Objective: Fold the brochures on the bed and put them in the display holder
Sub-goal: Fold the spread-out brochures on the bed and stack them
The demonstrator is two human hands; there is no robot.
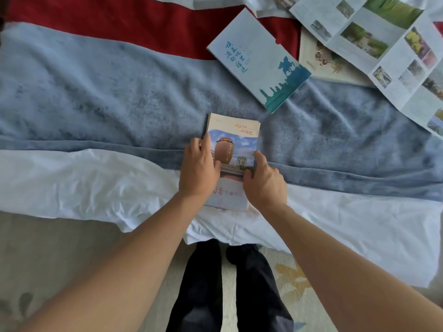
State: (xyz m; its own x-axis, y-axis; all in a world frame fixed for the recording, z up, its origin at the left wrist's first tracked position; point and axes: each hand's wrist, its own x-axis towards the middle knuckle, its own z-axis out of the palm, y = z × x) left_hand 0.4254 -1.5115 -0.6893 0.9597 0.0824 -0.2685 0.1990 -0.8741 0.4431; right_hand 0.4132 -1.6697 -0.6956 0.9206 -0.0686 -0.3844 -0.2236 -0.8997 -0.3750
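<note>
Left hand (197, 170) lies on the left edge of the folded jar-cover brochure (236, 144) at frame centre, fingers curled round that edge, thumb on the cover. Right hand (262, 180) grips the right edge, fingertips pressed on the cover. Both hands hold it flat on the bed, where the blue-grey blanket (107, 92) meets the white sheet (72, 178). Layered edges show at its top, so it looks folded into several panels.

Progress, judged: this brochure appears folded or nearly so, with the crease being pressed. Not yet placed anywhere. No display holder is in view, so nothing can be confirmed as stored.

Count:
- 1 folded brochure under the hands.
- 1 blue-and-white skyline brochure (260, 61), upper centre-right, closed and lying flat, apart from the hands.
- 1 beige leaflet (323, 61) partly under its neighbours, upper right.
- 1 large unfolded brochure (383, 44) with photo panels, upper right corner, still open.
- More paper edges at the top margin; number cannot be told.

Remaining, judged: fold at least the open sheet, then store all.
</note>
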